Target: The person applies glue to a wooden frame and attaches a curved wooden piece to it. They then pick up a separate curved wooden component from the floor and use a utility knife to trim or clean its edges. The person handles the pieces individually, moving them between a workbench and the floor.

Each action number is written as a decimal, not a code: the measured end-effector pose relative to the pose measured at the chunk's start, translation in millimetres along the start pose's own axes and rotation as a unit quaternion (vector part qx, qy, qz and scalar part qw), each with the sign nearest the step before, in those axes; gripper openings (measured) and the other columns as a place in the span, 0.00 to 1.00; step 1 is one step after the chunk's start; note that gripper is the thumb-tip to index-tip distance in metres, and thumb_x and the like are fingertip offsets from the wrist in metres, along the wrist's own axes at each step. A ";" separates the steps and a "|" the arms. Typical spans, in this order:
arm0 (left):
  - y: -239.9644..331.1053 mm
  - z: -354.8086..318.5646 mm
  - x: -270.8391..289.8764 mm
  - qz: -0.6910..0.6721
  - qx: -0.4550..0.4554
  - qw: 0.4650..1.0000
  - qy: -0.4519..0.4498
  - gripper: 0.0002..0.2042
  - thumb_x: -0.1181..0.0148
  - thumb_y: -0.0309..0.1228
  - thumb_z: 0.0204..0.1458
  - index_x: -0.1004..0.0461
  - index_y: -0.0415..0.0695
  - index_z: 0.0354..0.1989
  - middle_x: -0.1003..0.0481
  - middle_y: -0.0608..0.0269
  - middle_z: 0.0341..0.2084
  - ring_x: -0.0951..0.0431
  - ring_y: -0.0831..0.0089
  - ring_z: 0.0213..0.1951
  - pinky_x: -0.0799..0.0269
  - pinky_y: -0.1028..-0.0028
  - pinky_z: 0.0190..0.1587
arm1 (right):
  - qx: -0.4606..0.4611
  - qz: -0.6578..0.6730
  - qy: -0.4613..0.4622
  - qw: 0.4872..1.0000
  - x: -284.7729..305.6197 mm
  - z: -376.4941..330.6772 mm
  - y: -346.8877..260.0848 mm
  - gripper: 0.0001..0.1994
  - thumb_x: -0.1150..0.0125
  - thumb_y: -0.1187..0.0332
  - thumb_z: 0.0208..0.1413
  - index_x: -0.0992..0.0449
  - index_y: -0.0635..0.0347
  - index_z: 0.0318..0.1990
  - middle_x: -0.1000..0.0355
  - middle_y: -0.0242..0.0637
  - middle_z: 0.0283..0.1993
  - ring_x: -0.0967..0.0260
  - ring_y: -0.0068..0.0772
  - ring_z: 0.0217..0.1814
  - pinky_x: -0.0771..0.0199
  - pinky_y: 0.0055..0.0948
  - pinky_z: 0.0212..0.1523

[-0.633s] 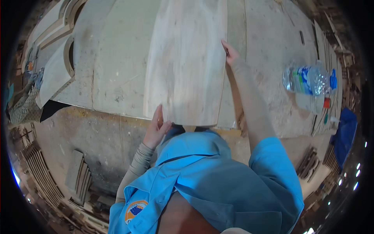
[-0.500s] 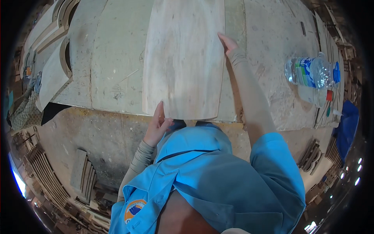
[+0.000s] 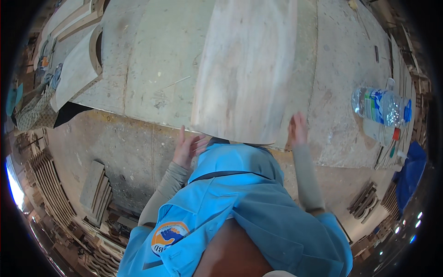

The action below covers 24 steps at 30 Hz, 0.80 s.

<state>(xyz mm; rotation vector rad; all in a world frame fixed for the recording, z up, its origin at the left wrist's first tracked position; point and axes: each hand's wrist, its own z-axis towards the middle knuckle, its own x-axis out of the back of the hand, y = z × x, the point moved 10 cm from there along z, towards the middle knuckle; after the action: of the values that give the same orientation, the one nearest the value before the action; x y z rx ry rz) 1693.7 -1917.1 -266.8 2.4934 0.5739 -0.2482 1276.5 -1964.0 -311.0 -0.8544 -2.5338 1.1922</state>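
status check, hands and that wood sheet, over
Left hand at near left corner of thin wood sheet. Right hand flat at its near right corner. Sheet lies on workbench. Plastic bottle off right, apart.

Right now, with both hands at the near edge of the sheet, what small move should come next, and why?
Probably close both hands on the near edge before moving it. The sheet overhangs the table toward the person, the left hand sits at its near left corner and the right hand at its near right corner, fingers spread, so neither seems to grip firmly yet.
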 end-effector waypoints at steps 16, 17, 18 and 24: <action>30.6 30.6 -27.2 -0.227 0.120 0.958 -0.127 0.24 0.50 0.43 0.55 0.42 0.37 0.52 0.36 0.46 0.50 0.36 0.53 0.55 0.37 0.60 0.58 | -0.173 0.372 -0.070 0.909 -40.1 -110.1 79.6 0.25 0.58 0.67 0.59 0.52 0.78 0.57 0.56 0.60 0.64 0.51 0.54 0.65 0.46 0.44 0.64; 39.5 33.9 -28.5 -0.254 0.118 0.951 -0.135 0.24 0.50 0.42 0.55 0.42 0.38 0.53 0.37 0.46 0.51 0.37 0.52 0.56 0.38 0.59 0.58 | -0.171 0.394 -0.069 0.900 -48.2 -102.8 77.9 0.26 0.58 0.67 0.59 0.54 0.78 0.58 0.57 0.61 0.65 0.50 0.54 0.64 0.46 0.44 0.64; 47.1 35.4 -32.7 -0.280 0.117 0.942 -0.142 0.24 0.50 0.41 0.55 0.43 0.40 0.55 0.37 0.45 0.52 0.37 0.52 0.56 0.39 0.59 0.59 | -0.170 0.416 -0.067 0.891 -55.7 -96.6 73.8 0.27 0.58 0.67 0.59 0.56 0.78 0.59 0.59 0.61 0.65 0.50 0.55 0.64 0.46 0.45 0.64; 82.2 -5.8 -91.0 0.008 -0.125 0.983 -0.137 0.26 0.53 0.35 0.57 0.50 0.49 0.63 0.33 0.49 0.49 0.32 0.59 0.52 0.32 0.65 0.52 | -0.141 0.279 -0.107 0.944 -67.4 -91.8 23.5 0.26 0.58 0.66 0.61 0.54 0.71 0.62 0.49 0.56 0.61 0.44 0.51 0.61 0.38 0.45 0.59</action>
<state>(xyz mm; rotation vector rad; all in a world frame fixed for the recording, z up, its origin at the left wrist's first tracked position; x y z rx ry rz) 1650.0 -2007.0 -195.5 2.1734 0.4412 -0.4753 1379.2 -1933.3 -265.8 -1.6851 -2.7754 1.1147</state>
